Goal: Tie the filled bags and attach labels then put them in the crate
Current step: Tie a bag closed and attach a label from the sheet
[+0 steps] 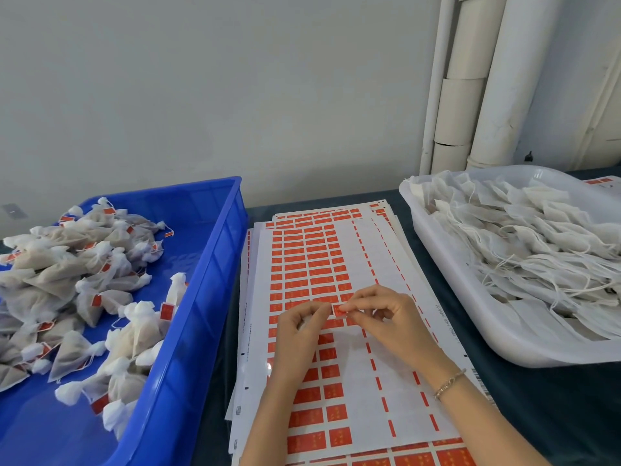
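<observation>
In the left of the frame a blue plastic crate holds a loose heap of tied mesh bags, each gathered at the neck and many carrying a small red tag. Just beside its right wall, in the lower centre, lies a fanned stack of label sheets; the top sheet has rows of red stickers on its left part and peeled-off blank backing on its right. Over that sheet the left hand is curled, its thumb and forefinger closed together at the left edge of a single red label; something white shows inside its palm, too hidden to name. The right hand pinches the same label between thumb and forefinger, the other fingers bent and slightly spread, a thin bracelet on its wrist. In the right of the frame a white tray is piled with untied bags and their loose strings. White pipes run up the wall at upper right.
</observation>
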A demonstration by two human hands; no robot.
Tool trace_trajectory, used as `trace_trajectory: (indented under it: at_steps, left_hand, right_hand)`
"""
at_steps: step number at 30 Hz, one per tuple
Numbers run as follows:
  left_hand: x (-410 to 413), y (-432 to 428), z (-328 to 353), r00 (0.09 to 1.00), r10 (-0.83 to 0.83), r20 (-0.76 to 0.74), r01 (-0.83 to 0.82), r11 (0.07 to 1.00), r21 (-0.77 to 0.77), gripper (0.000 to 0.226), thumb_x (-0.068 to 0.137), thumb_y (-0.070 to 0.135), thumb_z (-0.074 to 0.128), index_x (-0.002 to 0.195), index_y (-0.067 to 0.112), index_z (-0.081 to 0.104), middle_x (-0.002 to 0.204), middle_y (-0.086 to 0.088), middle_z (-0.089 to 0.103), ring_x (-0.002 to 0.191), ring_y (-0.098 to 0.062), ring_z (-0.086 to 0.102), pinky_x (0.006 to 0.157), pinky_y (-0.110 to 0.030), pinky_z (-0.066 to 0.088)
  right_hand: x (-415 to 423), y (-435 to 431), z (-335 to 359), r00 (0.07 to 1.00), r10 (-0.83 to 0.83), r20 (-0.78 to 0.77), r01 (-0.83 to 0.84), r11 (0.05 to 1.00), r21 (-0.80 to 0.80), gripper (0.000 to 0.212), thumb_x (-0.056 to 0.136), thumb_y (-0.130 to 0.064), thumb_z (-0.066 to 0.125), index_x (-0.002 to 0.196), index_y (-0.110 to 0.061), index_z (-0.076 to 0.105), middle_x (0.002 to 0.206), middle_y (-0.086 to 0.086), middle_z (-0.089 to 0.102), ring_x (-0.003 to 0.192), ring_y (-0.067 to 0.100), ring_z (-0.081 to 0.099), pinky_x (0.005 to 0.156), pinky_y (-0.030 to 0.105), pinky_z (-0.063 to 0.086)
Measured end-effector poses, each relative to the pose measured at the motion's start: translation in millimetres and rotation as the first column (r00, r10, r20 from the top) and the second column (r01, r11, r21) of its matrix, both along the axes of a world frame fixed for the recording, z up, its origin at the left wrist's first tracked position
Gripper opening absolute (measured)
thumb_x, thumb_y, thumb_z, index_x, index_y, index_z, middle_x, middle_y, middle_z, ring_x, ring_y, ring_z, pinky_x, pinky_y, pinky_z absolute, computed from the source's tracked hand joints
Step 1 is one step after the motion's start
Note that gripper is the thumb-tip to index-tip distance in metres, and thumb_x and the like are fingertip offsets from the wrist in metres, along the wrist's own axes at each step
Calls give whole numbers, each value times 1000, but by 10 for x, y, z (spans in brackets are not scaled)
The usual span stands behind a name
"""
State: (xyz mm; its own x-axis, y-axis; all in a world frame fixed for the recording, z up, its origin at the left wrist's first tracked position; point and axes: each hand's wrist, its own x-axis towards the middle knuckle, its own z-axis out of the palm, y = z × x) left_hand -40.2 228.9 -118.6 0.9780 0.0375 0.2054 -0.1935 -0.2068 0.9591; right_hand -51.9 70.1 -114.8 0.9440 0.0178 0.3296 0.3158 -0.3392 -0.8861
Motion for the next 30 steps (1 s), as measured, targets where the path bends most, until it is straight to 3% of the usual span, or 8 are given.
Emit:
trace_trajectory:
  at_steps: [4,8,11,14,20,26,30]
  left_hand:
    - [-4,-1,-7,1000,-6,-2,6,1000,27,27,92,23,62,70,37,69,74,26,67,80,9,61,61,0,42]
    - [6,-6,-32,1000,-5,16,4,998,59,15,92,25,62,80,32,68,79,27,67,84,6,61,65,-3,46]
    - [2,-16,-57,999,-8,35,5,997,76,13,90,23,64,80,30,70,77,18,69,85,3,61,67,-5,47]
    - [-5,-13,-65,997,-26,69,18,994,111,15,90,21,65,80,32,69,77,19,68,85,0,62,68,-7,48]
    - [-9,0,-93,993,-54,100,40,989,141,6,85,26,71,87,32,71,85,17,69,89,-1,62,72,-10,50]
    - [2,-2,-105,994,-43,98,22,979,203,16,84,24,71,85,39,66,86,20,67,89,4,59,69,-9,49]
    - [-38,29,-48,994,-76,77,67,992,108,20,91,30,58,110,36,63,105,28,63,103,8,56,76,-5,47]
  right_hand:
    - [6,1,-22,1000,6,-15,-6,1000,-20,25,82,-16,72,87,-40,70,99,-16,65,89,4,60,77,15,52]
    - [7,-12,-51,999,-41,-15,40,999,-16,32,88,-7,63,81,-37,71,102,-18,64,101,-3,57,80,8,47]
    - [7,-4,-46,997,-72,-5,73,997,31,21,90,-16,62,87,-36,69,101,-22,65,97,-4,58,76,7,48]
    - [-1,25,-37,999,-46,-21,47,998,34,14,85,-33,66,97,-39,65,102,-21,66,92,-1,61,73,10,50]
    - [28,23,-76,996,-90,-15,89,994,-60,15,85,-26,68,88,-40,62,91,-23,65,87,-7,59,71,4,47]
    - [36,19,-95,999,-51,-10,50,992,-118,14,90,-23,62,89,-36,56,92,-20,63,87,-2,62,78,4,46]
    - [53,14,-92,994,-113,4,113,993,-34,7,87,-27,63,91,-32,61,93,-22,64,90,-8,60,74,4,47]
